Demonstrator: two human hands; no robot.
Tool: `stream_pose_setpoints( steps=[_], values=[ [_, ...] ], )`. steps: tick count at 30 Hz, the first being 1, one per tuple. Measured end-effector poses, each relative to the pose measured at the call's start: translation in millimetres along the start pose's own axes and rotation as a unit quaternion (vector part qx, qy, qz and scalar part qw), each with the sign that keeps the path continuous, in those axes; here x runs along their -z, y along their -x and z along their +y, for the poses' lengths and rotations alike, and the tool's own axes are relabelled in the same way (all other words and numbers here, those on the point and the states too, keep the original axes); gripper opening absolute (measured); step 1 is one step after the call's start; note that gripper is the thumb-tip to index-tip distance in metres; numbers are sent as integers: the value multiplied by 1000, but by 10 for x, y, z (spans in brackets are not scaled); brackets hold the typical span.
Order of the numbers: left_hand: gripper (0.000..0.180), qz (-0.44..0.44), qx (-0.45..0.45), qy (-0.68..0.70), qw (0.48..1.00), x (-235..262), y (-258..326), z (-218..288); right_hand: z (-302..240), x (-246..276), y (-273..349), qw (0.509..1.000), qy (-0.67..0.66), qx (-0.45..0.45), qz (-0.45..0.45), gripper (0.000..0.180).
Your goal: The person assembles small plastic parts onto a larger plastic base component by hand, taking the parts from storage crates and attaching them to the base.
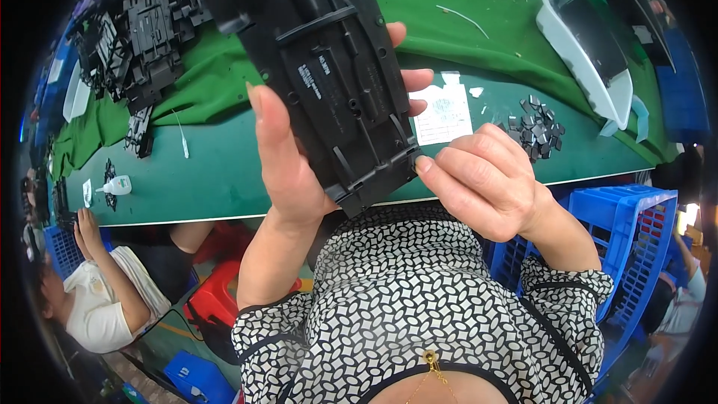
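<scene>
Head cam: blk moulded part [325,97] over desk [224,191], long axis upper-L to lower-R, clasped in grip of L hand [288,168]; R hand [490,183] nearer low end, at lower-R corner (can't tell if grasping).

Green cloth [430,37] covers the far part of the counter [224,191]. White tray [618,105] is at right, a dark item inside. Printed paper [443,123] lies on the bare near strip; small white bottle [118,185] at left. Lower down: blue crate [624,200] right, red stool [217,288] and blue bin [196,378] left. Co-worker [105,303] in white, far left.
</scene>
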State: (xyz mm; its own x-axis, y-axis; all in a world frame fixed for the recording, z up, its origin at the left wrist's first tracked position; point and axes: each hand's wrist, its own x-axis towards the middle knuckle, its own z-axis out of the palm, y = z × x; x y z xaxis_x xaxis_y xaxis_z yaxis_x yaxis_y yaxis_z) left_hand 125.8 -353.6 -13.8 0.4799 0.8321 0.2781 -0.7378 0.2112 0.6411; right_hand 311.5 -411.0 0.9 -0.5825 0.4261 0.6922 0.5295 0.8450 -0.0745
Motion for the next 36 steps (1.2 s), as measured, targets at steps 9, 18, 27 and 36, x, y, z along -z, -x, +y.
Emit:
stream_pose_setpoints(
  steps=[9, 18, 27, 36],
  values=[
    [101, -71, -114, 73, 988, 90, 90, -60, -249, 82, 43, 896, -239, -369, 63, 13],
    [113, -56, -117, -42, 991, 2, 183, -166, -314, 19, 44, 566, -563, -601, 32, 17],
    [118, -57, -48, -93, 993, 20, 259, 17, -336, 89, 3, 544, -580, -605, 45, 12],
    [75, 121, -33, 11, 992, 17, -83, 89, -50, 435, 395, 904, -155, -399, -2, 11]
  ],
)
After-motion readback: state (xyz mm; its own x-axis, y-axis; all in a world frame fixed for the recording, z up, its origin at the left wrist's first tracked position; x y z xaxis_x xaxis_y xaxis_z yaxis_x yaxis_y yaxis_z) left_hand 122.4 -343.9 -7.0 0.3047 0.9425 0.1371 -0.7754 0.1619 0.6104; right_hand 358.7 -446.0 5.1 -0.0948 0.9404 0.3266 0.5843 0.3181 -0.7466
